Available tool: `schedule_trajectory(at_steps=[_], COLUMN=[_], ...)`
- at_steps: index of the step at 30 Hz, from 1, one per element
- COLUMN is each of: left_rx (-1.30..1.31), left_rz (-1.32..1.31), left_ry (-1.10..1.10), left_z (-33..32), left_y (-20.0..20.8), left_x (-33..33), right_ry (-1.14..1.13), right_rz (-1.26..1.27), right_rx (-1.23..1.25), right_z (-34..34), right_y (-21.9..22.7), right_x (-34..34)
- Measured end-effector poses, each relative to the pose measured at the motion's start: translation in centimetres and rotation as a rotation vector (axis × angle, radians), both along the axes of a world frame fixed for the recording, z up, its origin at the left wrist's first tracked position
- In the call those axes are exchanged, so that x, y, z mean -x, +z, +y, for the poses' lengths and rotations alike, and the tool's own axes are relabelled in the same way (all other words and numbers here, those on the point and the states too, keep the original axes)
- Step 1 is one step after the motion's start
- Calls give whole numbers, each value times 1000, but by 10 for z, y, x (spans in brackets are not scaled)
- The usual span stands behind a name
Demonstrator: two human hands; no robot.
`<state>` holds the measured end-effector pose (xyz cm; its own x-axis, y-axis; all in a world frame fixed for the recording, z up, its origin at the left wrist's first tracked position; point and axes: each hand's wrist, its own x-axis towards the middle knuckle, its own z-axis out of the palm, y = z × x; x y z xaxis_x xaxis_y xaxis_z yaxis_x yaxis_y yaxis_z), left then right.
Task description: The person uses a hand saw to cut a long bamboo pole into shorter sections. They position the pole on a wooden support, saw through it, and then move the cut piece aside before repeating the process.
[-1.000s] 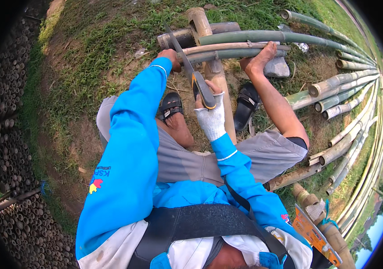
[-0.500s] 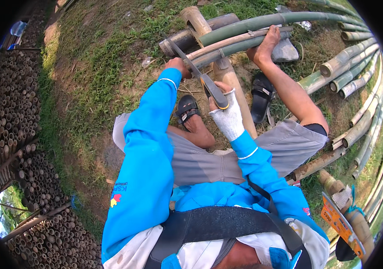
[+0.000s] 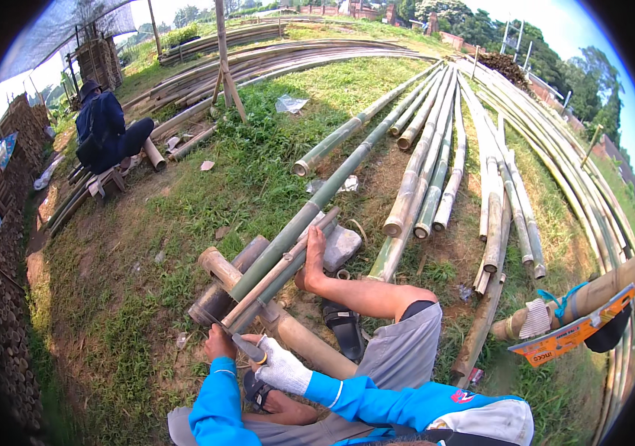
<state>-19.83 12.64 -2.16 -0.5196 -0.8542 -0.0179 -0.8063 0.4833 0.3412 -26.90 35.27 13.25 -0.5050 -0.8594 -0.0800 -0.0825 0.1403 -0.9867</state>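
Note:
My right hand (image 3: 282, 366), in a white knit glove, grips the handle of a hand saw (image 3: 248, 346). Its blade lies against the near ends of the bamboo held under my bare foot (image 3: 314, 256). My bare left hand (image 3: 218, 343) is closed beside those ends and the blade; what its fingers hold is hidden. Under the foot are a brown bamboo length (image 3: 271, 276) and a greenish bamboo pole (image 3: 267, 296). Alongside them runs a longer green bamboo pole (image 3: 291, 235). All rest across a thick bamboo support (image 3: 306, 343) on the ground.
A grey stone (image 3: 341, 248) sits by my foot. Long bamboo poles (image 3: 415, 182) fan out ahead and right. At far left another person (image 3: 105, 126) crouches near cut bamboo. Stacked bamboo (image 3: 1, 327) lines the left edge. An orange card (image 3: 574, 327) hangs near a bamboo pole at right.
My view has swung up and right, bringing in the field and the other person. Both hands stay at the bamboo ends, with the saw still in my right hand.

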Motion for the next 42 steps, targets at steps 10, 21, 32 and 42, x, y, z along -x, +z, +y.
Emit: schedule_trajectory(at_steps=[10, 21, 32, 42], left_rx=[-28, 12, -8, -31], left_rz=[-47, -23, 33, 2], left_ry=[25, 20, 79, 14], left_z=[7, -5, -6, -15], left_y=[9, 3, -16, -7], left_x=[-1, -6, -6, -4], right_ry=[-16, -27, 24, 45], right_rz=[-38, 146, 154, 228], right_rx=[-30, 28, 5, 83], right_z=[160, 20, 86, 63], right_y=[36, -15, -1, -29], right_x=[-31, -9, -14, -6])
